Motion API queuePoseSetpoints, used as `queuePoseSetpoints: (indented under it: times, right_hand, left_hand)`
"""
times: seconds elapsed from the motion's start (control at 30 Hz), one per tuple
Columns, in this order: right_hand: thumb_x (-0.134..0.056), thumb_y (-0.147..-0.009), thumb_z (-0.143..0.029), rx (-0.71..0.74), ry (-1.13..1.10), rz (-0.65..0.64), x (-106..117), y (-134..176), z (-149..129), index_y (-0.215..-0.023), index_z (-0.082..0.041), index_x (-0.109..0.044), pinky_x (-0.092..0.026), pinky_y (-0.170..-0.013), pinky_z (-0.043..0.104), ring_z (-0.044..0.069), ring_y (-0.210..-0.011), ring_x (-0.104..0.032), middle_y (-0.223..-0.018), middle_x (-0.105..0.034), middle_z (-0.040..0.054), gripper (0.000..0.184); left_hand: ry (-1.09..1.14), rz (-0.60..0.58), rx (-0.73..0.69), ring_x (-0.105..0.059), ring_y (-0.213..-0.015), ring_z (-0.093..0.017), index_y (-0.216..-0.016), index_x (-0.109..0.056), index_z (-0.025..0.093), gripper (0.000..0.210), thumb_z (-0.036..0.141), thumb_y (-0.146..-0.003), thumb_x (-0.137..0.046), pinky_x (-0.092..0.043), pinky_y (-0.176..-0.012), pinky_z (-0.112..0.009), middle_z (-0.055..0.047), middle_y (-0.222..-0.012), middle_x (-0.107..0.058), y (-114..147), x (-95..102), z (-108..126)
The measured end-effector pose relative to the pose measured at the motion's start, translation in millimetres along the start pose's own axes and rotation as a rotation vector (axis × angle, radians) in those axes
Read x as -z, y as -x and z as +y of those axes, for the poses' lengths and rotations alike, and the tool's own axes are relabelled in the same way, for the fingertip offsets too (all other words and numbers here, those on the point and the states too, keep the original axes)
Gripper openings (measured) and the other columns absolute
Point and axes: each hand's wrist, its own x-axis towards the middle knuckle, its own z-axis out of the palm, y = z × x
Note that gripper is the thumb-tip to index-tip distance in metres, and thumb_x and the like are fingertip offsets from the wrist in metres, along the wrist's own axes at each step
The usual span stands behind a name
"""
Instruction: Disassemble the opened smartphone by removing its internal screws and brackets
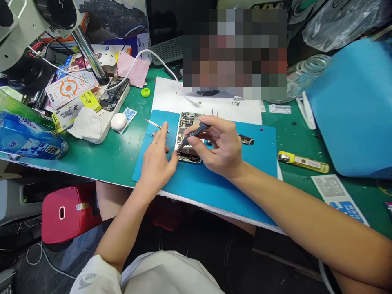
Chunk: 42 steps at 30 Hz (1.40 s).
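An opened smartphone (191,118) lies on the blue mat (208,190), its inner boards and parts exposed. My right hand (222,147) pinches a dark pointed hand tool (197,131), whose tip slants down to the phone's lower left part. Two thin prongs (215,112) stick up behind that hand; what they belong to is hidden. Fingers stretched out, my left hand (157,161) rests on the mat, with its thumb against the phone's left edge. A white pen-like tool (157,124) and small metal parts (154,133) lie by its fingertips. A loose circuit board (246,139) is right of the phone.
White paper (167,96) lies behind the mat. A microscope stand (92,53), a second opened phone (114,96), a white rounded case (119,121) and a blue pack (30,134) crowd the left. Rightward are a yellow cutter (303,161), a glass jar (309,75) and a blue sheet (352,110).
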Motion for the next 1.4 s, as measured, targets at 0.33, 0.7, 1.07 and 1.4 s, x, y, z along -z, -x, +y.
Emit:
queuePoseSetpoints:
  times: [0.33, 0.7, 1.07, 1.4]
  right_hand:
    - [-0.067, -0.102, -0.02, -0.008, -0.005, -0.015, -1.4, 0.8, 0.3, -0.149, -0.034, -0.051, -0.072, -0.071, 0.028, 0.018, -0.09, -0.08, -0.112, -0.077, 0.0039, 0.052]
    - [-0.066, -0.104, -0.024, -0.049, -0.018, -0.048, -0.7, 2.6, 1.7, -0.15, -0.035, -0.05, -0.072, -0.073, 0.031, 0.019, -0.095, -0.08, -0.113, -0.076, 0.0034, 0.05]
    - [-0.065, -0.102, -0.019, -0.009, -0.064, -0.078, -0.4, 2.0, 1.2, -0.153, -0.032, -0.05, -0.073, -0.082, 0.032, 0.02, -0.104, -0.081, -0.125, -0.077, 0.0067, 0.055]
    - [-0.071, -0.098, -0.021, 0.116, 0.026, -0.153, 4.2, -1.9, 3.3, -0.149, -0.034, -0.056, -0.074, -0.077, 0.034, 0.021, -0.098, -0.081, -0.126, -0.08, 0.0054, 0.055]
  left_hand:
    - [-0.003, 0.005, 0.003, -0.068, -0.094, -0.019, -0.17, -0.024, 0.025, 0.084, 0.014, -0.095, -0.06, -0.056, -0.096, -0.037, -0.014, -0.164, -0.051, -0.1, -0.2, -0.1]
    - [-0.012, -0.01, -0.01, -0.069, -0.096, -0.02, -0.171, -0.021, 0.025, 0.081, 0.017, -0.1, -0.059, -0.057, -0.095, -0.038, -0.015, -0.163, -0.05, 0.3, 0.2, -0.1]
    - [-0.008, -0.013, -0.017, -0.069, -0.095, -0.019, -0.17, -0.022, 0.026, 0.081, 0.016, -0.098, -0.058, -0.056, -0.096, -0.036, -0.014, -0.165, -0.05, 0.5, 1.4, 0.8]
    - [-0.013, -0.029, -0.006, -0.068, -0.095, -0.021, -0.172, -0.02, 0.024, 0.082, 0.021, -0.1, -0.059, -0.057, -0.096, -0.038, -0.014, -0.16, -0.055, 0.1, 1.2, 0.0]
